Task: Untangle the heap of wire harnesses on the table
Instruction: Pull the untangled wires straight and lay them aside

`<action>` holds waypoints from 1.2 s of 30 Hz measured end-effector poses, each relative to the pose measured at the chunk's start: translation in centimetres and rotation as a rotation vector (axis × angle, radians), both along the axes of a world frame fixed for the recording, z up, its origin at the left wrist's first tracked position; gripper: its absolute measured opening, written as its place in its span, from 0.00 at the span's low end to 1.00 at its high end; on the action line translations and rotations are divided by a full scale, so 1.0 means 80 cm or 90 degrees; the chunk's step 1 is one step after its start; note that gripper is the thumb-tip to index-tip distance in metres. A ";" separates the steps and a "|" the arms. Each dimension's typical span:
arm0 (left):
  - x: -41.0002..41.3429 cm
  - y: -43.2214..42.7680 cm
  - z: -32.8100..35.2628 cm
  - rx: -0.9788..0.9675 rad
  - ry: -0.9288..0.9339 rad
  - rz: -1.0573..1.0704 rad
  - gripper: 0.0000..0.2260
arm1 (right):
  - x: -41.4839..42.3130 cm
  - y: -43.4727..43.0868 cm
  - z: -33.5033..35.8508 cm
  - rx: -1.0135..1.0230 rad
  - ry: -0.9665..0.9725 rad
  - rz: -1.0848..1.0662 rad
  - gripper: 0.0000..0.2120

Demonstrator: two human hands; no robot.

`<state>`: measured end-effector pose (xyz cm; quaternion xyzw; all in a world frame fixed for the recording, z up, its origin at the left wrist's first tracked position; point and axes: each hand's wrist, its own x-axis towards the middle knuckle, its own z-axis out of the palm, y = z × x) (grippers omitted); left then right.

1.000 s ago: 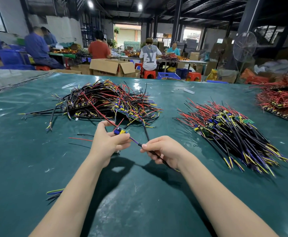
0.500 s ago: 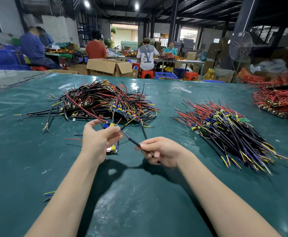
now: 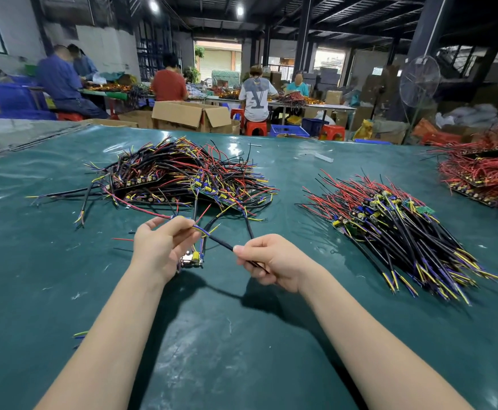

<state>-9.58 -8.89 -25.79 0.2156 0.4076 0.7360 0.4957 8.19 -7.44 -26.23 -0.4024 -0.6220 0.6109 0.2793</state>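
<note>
One wire harness (image 3: pixel 221 242) spans left-right: left hand (image 3: pixel 163 247) pinches its leads, right hand (image 3: pixel 271 261) grips black sleeve; heap (image 3: pixel 182 179) lies beyond, nearer left hand.

We count three piles on counter (image 3: pixel 242 350): tangled heap (image 3: pixel 179 176), sorted pile (image 3: pixel 395 232), red pile (image 3: pixel 484 176). One harness (image 3: pixel 221 242) in our two hands: left hand (image 3: pixel 159 250), right hand (image 3: pixel 274 261). Behind: five workers (image 3: pixel 58 75) (image 3: pixel 83 65) (image 3: pixel 169 84) (image 3: pixel 255 94) (image 3: pixel 299 85), one pedestal fan (image 3: pixel 419 81).

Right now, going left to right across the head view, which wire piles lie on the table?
From left: tangled heap of wire harnesses → aligned pile of harnesses → red-wire pile at the right edge. The left hand and right hand, pinching a single harness, overlap the heap, so they're left out.
</note>
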 end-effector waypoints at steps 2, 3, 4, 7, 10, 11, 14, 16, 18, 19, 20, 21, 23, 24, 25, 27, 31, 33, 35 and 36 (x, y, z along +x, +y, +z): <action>-0.005 -0.001 -0.001 -0.018 -0.017 -0.022 0.09 | -0.005 -0.003 0.002 0.075 0.012 0.010 0.15; -0.006 -0.002 0.000 -0.026 -0.022 -0.037 0.07 | -0.006 -0.004 0.003 0.095 0.017 0.025 0.16; -0.006 -0.004 0.000 -0.031 -0.023 -0.052 0.06 | -0.006 -0.005 0.004 0.103 0.020 0.046 0.15; -0.009 -0.006 0.001 -0.032 -0.008 -0.075 0.06 | -0.001 -0.006 0.002 0.037 0.039 0.081 0.14; -0.019 -0.004 0.002 -0.025 -0.034 -0.028 0.06 | 0.006 -0.005 -0.003 -0.017 0.010 0.050 0.13; -0.022 -0.004 0.003 -0.023 -0.036 -0.001 0.08 | 0.006 -0.004 -0.003 -0.003 -0.015 0.047 0.14; -0.026 -0.003 0.003 -0.018 0.023 0.075 0.22 | 0.003 -0.006 -0.001 0.026 -0.051 0.051 0.15; -0.021 -0.004 0.003 -0.029 0.083 0.097 0.24 | -0.002 -0.006 0.001 0.051 -0.099 0.000 0.15; -0.016 -0.005 -0.001 -0.050 0.161 0.115 0.24 | -0.007 -0.002 -0.003 0.123 -0.215 -0.101 0.17; -0.015 -0.005 -0.002 -0.056 0.183 0.124 0.24 | -0.008 -0.002 -0.004 0.144 -0.253 -0.132 0.17; -0.015 -0.005 -0.002 -0.057 0.185 0.134 0.24 | -0.008 -0.001 -0.005 0.142 -0.262 -0.130 0.17; -0.017 -0.005 -0.002 -0.055 0.171 0.144 0.24 | -0.009 -0.002 -0.006 0.119 -0.251 -0.099 0.17; -0.019 -0.005 0.000 -0.044 0.131 0.153 0.24 | -0.006 -0.002 -0.005 0.051 -0.190 -0.030 0.16; -0.020 -0.005 0.001 -0.040 0.112 0.149 0.24 | -0.002 -0.001 -0.005 0.021 -0.142 -0.016 0.16; -0.021 -0.005 0.001 -0.039 0.092 0.143 0.24 | 0.002 0.001 -0.004 -0.006 -0.085 -0.008 0.16; -0.024 -0.005 0.000 -0.043 0.057 0.122 0.22 | 0.006 0.005 -0.005 -0.074 0.039 0.008 0.13; -0.033 -0.001 -0.005 -0.074 0.035 0.100 0.19 | 0.011 0.004 -0.008 -0.180 0.119 0.072 0.12; -0.035 0.002 -0.008 -0.083 0.039 0.102 0.18 | 0.012 0.004 -0.008 -0.155 0.060 0.081 0.12; -0.037 0.004 -0.010 -0.088 0.043 0.106 0.20 | 0.013 0.005 -0.007 -0.086 -0.026 0.078 0.14; -0.039 0.005 -0.011 -0.091 0.047 0.108 0.20 | 0.013 0.005 -0.007 -0.045 -0.064 0.074 0.15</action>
